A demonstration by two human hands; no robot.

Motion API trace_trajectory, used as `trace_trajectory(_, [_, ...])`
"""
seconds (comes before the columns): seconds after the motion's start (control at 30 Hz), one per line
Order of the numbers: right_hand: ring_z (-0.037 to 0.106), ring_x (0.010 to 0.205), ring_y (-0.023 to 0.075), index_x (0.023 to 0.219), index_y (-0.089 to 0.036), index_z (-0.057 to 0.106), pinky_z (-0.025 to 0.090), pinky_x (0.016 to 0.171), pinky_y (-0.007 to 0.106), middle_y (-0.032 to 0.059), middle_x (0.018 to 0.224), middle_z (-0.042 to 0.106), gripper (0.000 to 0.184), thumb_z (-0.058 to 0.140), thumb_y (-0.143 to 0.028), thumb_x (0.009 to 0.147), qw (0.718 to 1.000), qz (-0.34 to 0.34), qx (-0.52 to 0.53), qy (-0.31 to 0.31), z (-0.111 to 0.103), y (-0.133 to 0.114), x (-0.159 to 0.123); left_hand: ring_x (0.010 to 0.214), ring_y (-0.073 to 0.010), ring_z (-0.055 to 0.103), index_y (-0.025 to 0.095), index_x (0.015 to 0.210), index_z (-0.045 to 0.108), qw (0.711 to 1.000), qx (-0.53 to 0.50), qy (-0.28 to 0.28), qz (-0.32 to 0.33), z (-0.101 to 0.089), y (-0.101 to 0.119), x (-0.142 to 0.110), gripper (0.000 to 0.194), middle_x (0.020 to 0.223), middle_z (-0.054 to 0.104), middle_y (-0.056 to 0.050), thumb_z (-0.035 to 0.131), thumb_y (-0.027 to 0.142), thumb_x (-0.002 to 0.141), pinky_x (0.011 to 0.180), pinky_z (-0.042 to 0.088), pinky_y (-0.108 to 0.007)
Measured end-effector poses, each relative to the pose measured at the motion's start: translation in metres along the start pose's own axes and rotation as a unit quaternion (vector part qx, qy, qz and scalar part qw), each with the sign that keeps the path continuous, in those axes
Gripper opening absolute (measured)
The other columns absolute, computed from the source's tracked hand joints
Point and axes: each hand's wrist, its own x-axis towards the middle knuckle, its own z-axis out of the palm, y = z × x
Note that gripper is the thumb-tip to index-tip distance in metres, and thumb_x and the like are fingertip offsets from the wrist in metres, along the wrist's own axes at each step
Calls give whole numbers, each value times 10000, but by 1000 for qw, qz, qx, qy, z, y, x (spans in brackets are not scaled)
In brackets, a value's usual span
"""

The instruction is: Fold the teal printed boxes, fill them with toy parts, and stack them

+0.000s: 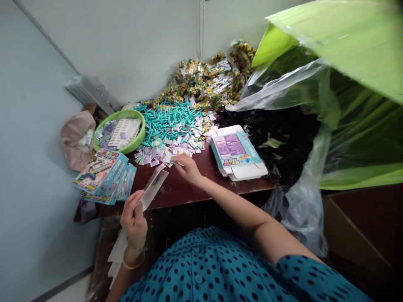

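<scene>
My left hand [134, 216] grips a thin open carton [153, 189], tilted, its pale inside facing up. Small lilac packets [151, 158] lie just beyond the carton's far end. Over the near edge of these packets, my right hand [189, 168] has its thumb and fingers drawn together. Something small and pale with a bit of yellow shows at its fingertips, too small to name. Behind the packets spreads a heap of turquoise plastic pieces [170, 119]. A fanned stack of flat printed boxes [105, 176] lies left of my left hand.
A green basin [142, 133] holds packets and white printed sheets. One blue-and-purple box [234, 147] with open flaps rests at right. Clear bags of yellow-and-green pieces [208, 79] pile against the wall. A large green sack with clear plastic lining [355, 54] stands right of the dark-red table [189, 191].
</scene>
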Motion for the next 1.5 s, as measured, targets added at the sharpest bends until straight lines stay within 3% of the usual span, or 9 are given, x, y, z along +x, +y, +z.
trace_trajectory(0.17, [406, 1452, 349, 1440, -216, 583, 344, 1167, 534, 150, 1559, 493, 511, 663, -345, 952, 974, 68, -155, -153, 49, 71, 23, 1124, -227, 673, 257, 1208, 729, 994, 7, -108, 27, 25, -12, -11, 283, 1196, 724, -75, 522, 254, 1016, 1020, 518, -394])
trace_trajectory(0.27, [378, 1476, 334, 1403, -254, 617, 310, 1179, 532, 119, 1582, 474, 410, 576, -295, 997, 972, 38, -175, -151, 65, 85, 8, 1107, -238, 679, 242, 1200, 734, 994, 2, -104, 28, 32, -15, -13, 276, 1183, 728, -87, 533, 267, 1012, 1006, 517, -405])
trace_trajectory(0.57, [341, 1504, 324, 1296, -211, 672, 141, 1239, 623, 120, 1578, 480, 326, 551, -231, 994, 974, 26, -197, -112, 54, 67, -27, 1072, -250, 686, 194, 1088, 758, 997, -14, -52, -48, 15, -24, 7, 331, 1126, 742, -96, 510, 402, 1019, 969, 523, -384])
trace_trajectory(0.7, [319, 1520, 300, 1219, -221, 701, 117, 1237, 631, 87, 1556, 515, 290, 479, -221, 1032, 975, 29, -205, -84, 46, 53, -53, 1064, -251, 691, 186, 1235, 706, 996, -38, -33, -76, 15, -24, 1, 397, 1118, 749, -102, 507, 452, 1016, 965, 518, -372])
trace_trajectory(0.93, [511, 1324, 269, 1002, -265, 757, 208, 1192, 546, 19, 1275, 720, 235, 528, -212, 1006, 981, 42, -175, -79, 23, 45, -92, 1013, -245, 696, 171, 1069, 745, 992, -68, -26, -103, 17, -22, -7, 440, 1082, 752, -102, 483, 521, 1014, 909, 524, -346])
trace_trajectory(1.03, [573, 1181, 244, 1104, -234, 744, 349, 1082, 437, 45, 1272, 724, 245, 519, -218, 1008, 979, 36, -156, -129, 21, 45, -94, 1014, -243, 693, 169, 1063, 742, 993, -61, -29, -100, 17, -19, -6, 466, 1075, 751, -104, 481, 550, 1008, 908, 526, -346])
trace_trajectory(1.13, [549, 1220, 254, 1236, -224, 711, 375, 1047, 413, 70, 1337, 697, 285, 535, -267, 1017, 977, 21, -150, -149, 22, 44, -94, 999, -238, 694, 170, 1056, 741, 992, -59, -28, -105, 17, -17, -7, 481, 1064, 752, -102, 477, 569, 1006, 896, 527, -339])
trace_trajectory(1.33, [517, 1289, 267, 1138, -263, 751, 295, 1133, 464, 47, 1357, 686, 239, 564, -208, 1000, 984, 25, -156, -81, 19, 44, -96, 1013, -238, 692, 182, 1057, 748, 992, -70, -31, -104, 15, -18, -13, 443, 1072, 753, -90, 491, 540, 1012, 922, 518, -338])
trace_trajectory(1.5, [553, 1243, 260, 1183, -246, 727, 350, 1096, 456, 77, 1272, 718, 268, 534, -185, 1007, 993, 31, -98, -51, 15, 41, -100, 1005, -231, 694, 189, 1066, 746, 993, -75, -31, -90, 16, -17, -11, 411, 1069, 753, -84, 492, 510, 1021, 918, 520, -333])
